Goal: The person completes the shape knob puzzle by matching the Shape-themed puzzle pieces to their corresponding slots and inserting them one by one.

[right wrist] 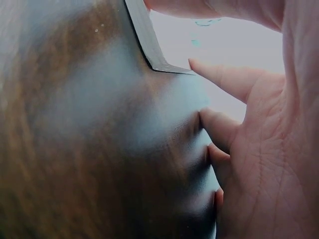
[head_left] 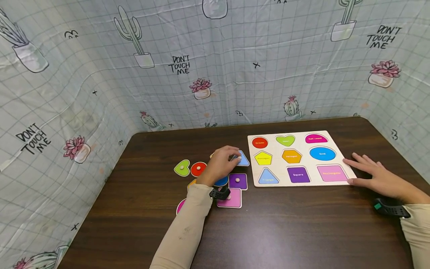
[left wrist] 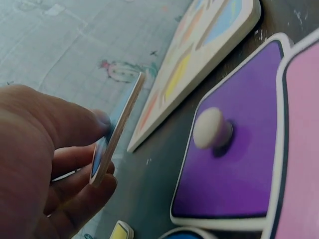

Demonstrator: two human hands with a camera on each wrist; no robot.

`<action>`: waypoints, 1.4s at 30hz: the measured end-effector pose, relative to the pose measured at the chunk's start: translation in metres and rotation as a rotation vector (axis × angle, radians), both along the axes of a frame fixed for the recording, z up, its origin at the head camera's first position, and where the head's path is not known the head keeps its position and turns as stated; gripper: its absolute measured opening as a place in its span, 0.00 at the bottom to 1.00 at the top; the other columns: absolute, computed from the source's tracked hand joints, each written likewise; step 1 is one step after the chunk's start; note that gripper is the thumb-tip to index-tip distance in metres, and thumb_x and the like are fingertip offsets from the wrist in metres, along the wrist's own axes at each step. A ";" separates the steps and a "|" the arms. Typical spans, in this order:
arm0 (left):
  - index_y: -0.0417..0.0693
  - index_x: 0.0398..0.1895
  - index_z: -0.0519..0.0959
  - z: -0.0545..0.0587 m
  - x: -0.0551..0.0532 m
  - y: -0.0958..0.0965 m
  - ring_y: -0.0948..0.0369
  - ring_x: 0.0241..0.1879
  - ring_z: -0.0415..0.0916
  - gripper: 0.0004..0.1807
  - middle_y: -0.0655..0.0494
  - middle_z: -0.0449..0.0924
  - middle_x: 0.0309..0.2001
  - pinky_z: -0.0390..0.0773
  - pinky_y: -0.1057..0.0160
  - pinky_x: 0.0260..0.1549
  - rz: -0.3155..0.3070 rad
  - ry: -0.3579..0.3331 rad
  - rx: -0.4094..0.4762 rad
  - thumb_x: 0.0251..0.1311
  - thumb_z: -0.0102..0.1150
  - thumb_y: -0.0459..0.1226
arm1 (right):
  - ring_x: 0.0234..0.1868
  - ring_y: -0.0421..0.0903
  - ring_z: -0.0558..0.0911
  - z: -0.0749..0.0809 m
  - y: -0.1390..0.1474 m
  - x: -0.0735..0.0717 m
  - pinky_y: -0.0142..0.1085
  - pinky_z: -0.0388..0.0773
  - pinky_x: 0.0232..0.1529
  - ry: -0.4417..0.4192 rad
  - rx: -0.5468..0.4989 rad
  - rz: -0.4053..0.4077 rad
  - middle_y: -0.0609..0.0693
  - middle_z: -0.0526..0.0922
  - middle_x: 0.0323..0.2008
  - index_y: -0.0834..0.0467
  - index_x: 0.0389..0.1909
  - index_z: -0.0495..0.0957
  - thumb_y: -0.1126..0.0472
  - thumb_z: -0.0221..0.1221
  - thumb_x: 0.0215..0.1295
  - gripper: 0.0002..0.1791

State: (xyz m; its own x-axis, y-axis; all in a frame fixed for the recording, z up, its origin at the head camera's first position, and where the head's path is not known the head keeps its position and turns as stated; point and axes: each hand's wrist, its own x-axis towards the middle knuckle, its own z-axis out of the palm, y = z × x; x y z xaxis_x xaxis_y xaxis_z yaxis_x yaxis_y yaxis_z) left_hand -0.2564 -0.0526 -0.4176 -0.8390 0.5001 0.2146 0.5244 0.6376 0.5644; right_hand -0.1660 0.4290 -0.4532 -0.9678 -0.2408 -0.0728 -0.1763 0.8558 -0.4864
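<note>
My left hand (head_left: pixel 220 162) pinches a light-blue triangle puzzle piece (head_left: pixel 244 160), with the thumb on its coloured face in the left wrist view. The piece is tilted and raised from the table beside the left edge of a wooden shape board (head_left: pixel 277 164). Labelled coloured shapes fill the board, the triangle's place (head_left: pixel 268 177) at its near left corner. My right hand (head_left: pixel 383 179) rests at the board's right edge, fingers spread, thumb and a finger touching the edge. Closest below the left hand lie a purple square piece (head_left: pixel 240 185) and a blue oval piece (head_left: pixel 221 182).
Other knobbed pieces lie around the left forearm: a green heart (head_left: pixel 181 171), a red circle (head_left: pixel 196 172), a pink rectangle (head_left: pixel 233 203), and partly hidden orange (head_left: pixel 191 184) and magenta (head_left: pixel 180 205) pieces. A patterned cloth (head_left: pixel 235 74) hangs behind the dark table (head_left: pixel 268 228).
</note>
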 end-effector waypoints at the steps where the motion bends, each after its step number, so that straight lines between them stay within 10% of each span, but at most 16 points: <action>1: 0.43 0.50 0.86 0.001 0.001 0.001 0.53 0.62 0.74 0.12 0.51 0.80 0.59 0.67 0.51 0.65 -0.001 0.000 -0.001 0.68 0.61 0.38 | 0.73 0.75 0.30 0.000 0.000 0.000 0.72 0.19 0.63 0.001 -0.002 0.000 0.80 0.43 0.72 0.68 0.74 0.56 0.49 0.62 0.67 0.43; 42: 0.49 0.44 0.89 -0.005 0.024 0.046 0.60 0.55 0.77 0.08 0.58 0.83 0.51 0.74 0.66 0.57 -0.012 -0.030 -0.005 0.64 0.66 0.39 | 0.73 0.75 0.31 0.002 -0.002 0.001 0.71 0.19 0.63 0.006 -0.026 0.000 0.80 0.44 0.72 0.68 0.73 0.57 0.50 0.62 0.67 0.43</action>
